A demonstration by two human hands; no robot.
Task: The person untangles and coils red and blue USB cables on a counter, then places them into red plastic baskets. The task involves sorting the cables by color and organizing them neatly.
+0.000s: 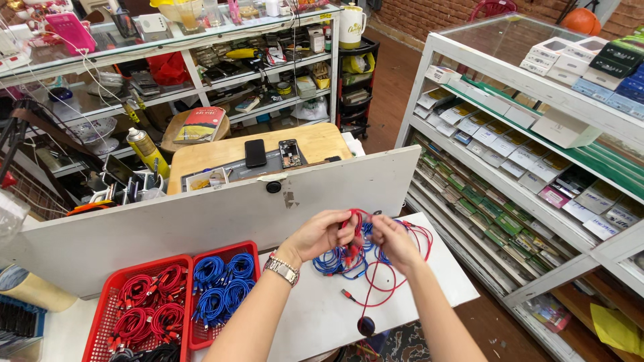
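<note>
We find a white bench (pixel 429 281) set against a white partition board (pixel 201 214), with glass-fronted shelves (pixel 537 134) of small boxed goods to the right and a cluttered wooden worktop (pixel 228 151) beyond the board. On the bench, at the left, stand two red baskets: the larger basket (pixel 100 302) holds coiled red cables and a few black ones, the smaller basket (pixel 251 251) holds coiled blue cables.

Above the bare part of the bench, both hands work on one tangle of red and blue cables (pixel 355 258). The left hand (pixel 325 233), with a metal watch (pixel 282 269) on its wrist, is closed on the tangle near its top. The right hand (pixel 392 238) pinches red strands just beside it; the two hands are close together, almost touching. Loose red loops trail to the right, and one red lead hangs down past the bench edge to a dark round end (pixel 365 326).

In our judgement the step in hand is separating the mixed bundle by colour, and it is at an early stage: the red and blue strands remain interlaced. The next move calls for drawing a single strand free along its length while the left hand steadies the rest, without tightening the knot or straining the plugs.
</note>
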